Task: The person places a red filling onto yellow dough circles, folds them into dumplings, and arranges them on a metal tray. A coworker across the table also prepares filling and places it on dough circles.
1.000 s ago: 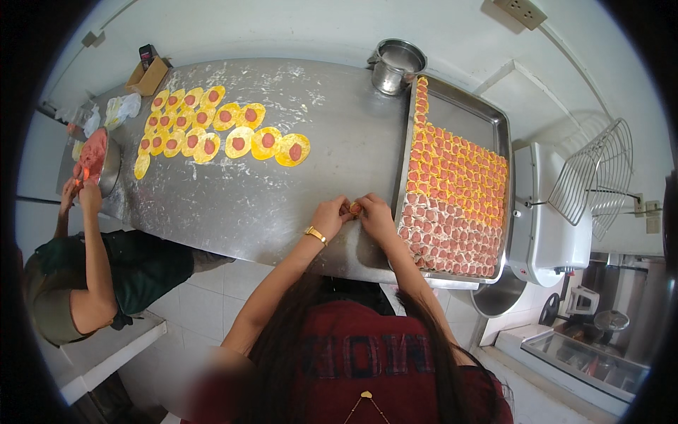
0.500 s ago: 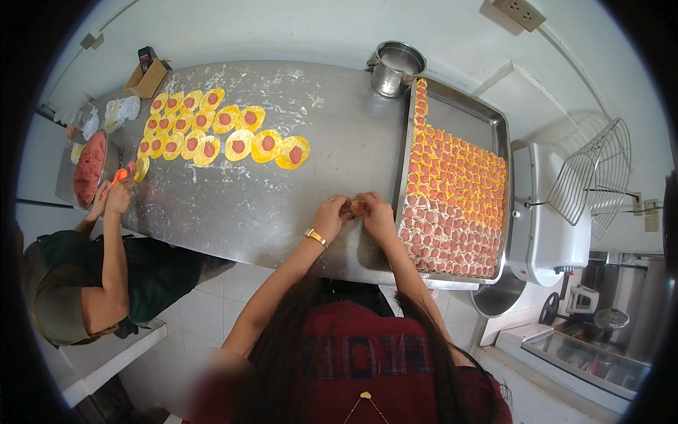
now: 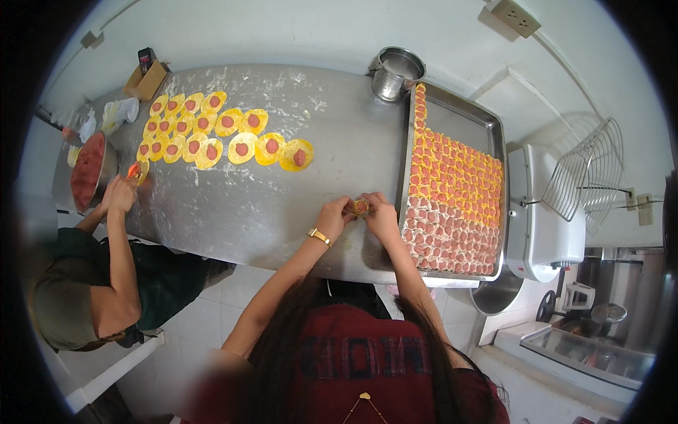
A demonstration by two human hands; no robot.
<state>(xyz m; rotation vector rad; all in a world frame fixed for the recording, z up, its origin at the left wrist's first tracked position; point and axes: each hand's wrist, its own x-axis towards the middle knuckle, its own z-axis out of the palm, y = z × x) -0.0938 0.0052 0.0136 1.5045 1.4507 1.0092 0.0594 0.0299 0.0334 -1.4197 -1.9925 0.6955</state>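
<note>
Between the fingertips of both my hands is a small open-topped dumpling [image 3: 361, 206], its yellow wrapper gathered round a pink meat filling. My left hand [image 3: 335, 217], below which a gold watch sits on the wrist, pinches its left side. From the other side my right hand [image 3: 382, 214] closes on it, just left of the large metal tray [image 3: 460, 107]. Rows of yellow-topped and paler dumplings [image 3: 455, 198] fill much of that tray. Flat round yellow wrappers [image 3: 241, 149], each with a dab of pink meat, lie in rows on the steel table [image 3: 339, 120] to the left.
At the left a co-worker's hands [image 3: 121, 194] hold an orange-ended tool over a wrapper, beside a bowl of pink meat [image 3: 89, 172]. A metal pot [image 3: 397, 73] stands behind the tray's corner. A white machine [image 3: 540, 205] with a wire rack is at the right.
My fingers have turned the dumpling so its meat top shows more. The co-worker's hands have shifted slightly, bringing the orange-ended tool onto the nearest wrapper. The whole view has shifted a little.
</note>
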